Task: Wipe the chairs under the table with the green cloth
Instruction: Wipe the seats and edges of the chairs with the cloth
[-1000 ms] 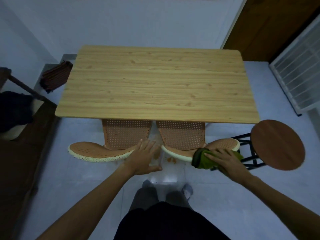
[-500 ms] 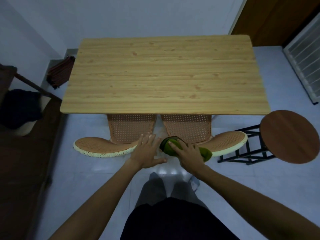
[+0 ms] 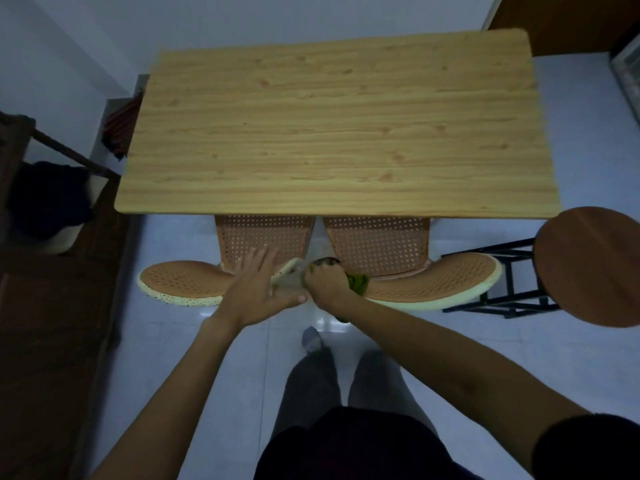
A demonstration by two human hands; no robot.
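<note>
Two orange perforated chairs are pushed under the wooden table point(image 3: 329, 133): the left chair point(image 3: 183, 282) and the right chair point(image 3: 433, 282), both with cream-edged backrests facing me. My right hand point(image 3: 325, 284) is shut on the green cloth point(image 3: 358, 282) and presses it on the left end of the right chair's backrest. My left hand point(image 3: 256, 289) lies flat with fingers spread on the right end of the left chair's backrest, touching my right hand's side.
A round brown stool point(image 3: 588, 265) on a black metal frame stands at the right, close to the right chair. A dark wooden piece of furniture point(image 3: 52, 306) fills the left side. My legs and feet point(image 3: 311, 341) stand on the pale tiled floor.
My right hand has slid the green cloth leftward along the right chair's backrest, from its right end to its left end. The left hand stayed on the left chair.
</note>
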